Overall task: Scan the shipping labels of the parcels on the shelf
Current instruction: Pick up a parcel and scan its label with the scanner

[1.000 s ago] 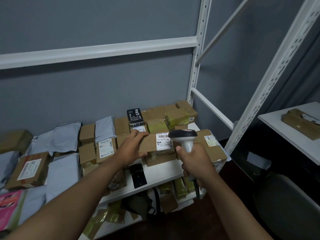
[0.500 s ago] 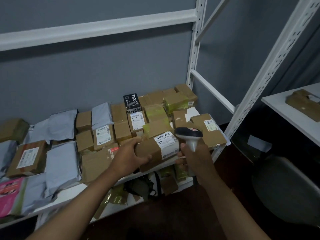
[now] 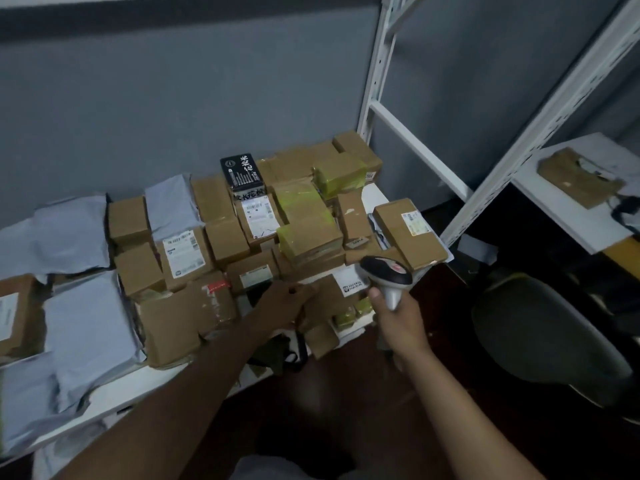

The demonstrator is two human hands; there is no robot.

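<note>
Several brown cardboard parcels and grey mailer bags crowd the white shelf [image 3: 138,388]. My left hand [image 3: 285,301] grips the left end of a brown parcel [image 3: 323,299] at the shelf's front edge; its white shipping label [image 3: 350,284] faces up and to the right. My right hand [image 3: 398,318] holds a grey and black barcode scanner [image 3: 388,273] by the handle, with its head right beside that label. A labelled box [image 3: 407,233] lies just behind the scanner. The picture is slightly blurred.
White rack uprights [image 3: 377,64] and a slanted post [image 3: 540,133] frame the shelf's right end. More parcels [image 3: 346,317] and a dark bag [image 3: 277,355] sit on the lower shelf. At the right are a white table [image 3: 575,216] with a brown package [image 3: 578,176] and a dark chair [image 3: 547,337].
My left hand has brought the parcel down from in front of the stack to the shelf's front edge. The scanner followed and stayed close to the label. My view tipped downward.
</note>
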